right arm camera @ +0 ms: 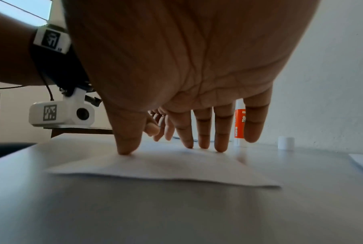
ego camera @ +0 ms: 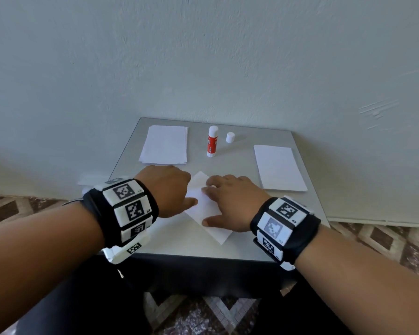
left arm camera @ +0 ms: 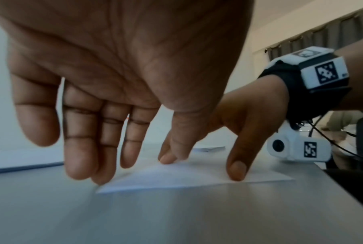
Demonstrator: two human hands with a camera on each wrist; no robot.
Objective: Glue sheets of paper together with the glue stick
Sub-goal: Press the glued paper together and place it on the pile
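Observation:
A white sheet of paper (ego camera: 205, 209) lies askew at the middle front of the grey table (ego camera: 242, 163). My left hand (ego camera: 166, 189) lies over its left part, straight fingertips (left arm camera: 101, 178) touching the sheet's (left arm camera: 197, 178) edge. My right hand (ego camera: 230, 201) presses the sheet (right arm camera: 166, 170) with thumb and straight fingers (right arm camera: 203, 143). An uncapped red and white glue stick (ego camera: 212, 141) stands upright at the back, its white cap (ego camera: 230, 137) just to its right. Neither hand holds it.
A stack of white sheets (ego camera: 165, 145) lies at the back left, another white sheet (ego camera: 279, 168) at the right. The table's back edge meets a pale wall. The floor below has a patterned rug (ego camera: 385, 240).

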